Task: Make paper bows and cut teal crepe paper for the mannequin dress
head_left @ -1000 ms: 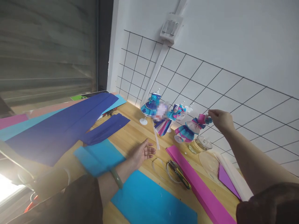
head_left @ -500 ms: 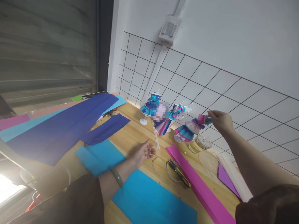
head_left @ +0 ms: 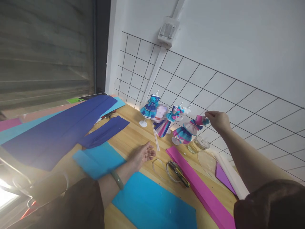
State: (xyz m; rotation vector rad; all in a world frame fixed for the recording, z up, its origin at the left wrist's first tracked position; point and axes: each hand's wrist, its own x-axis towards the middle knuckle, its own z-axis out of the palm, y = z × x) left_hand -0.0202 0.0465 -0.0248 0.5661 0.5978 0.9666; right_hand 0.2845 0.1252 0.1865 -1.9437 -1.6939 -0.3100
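My right hand reaches to the back of the wooden table and pinches the top of a small dress form wearing a white, pink and turquoise paper dress. Two more dressed forms stand to its left along the wire grid. My left hand rests on the tabletop, fingers loosely spread and holding nothing, with a green bangle on the wrist. It lies beside a turquoise paper sheet.
Dark blue crepe paper covers the table's left. A pink paper strip runs diagonally at right. Scissors lie on wire rings, a glass jar stands behind, and purple paper lies at right. A black wire grid lines the wall.
The view has shifted slightly, so everything sits a little left and up. My right hand stays pinched on the dress form's top; the left hand has not moved on the table.
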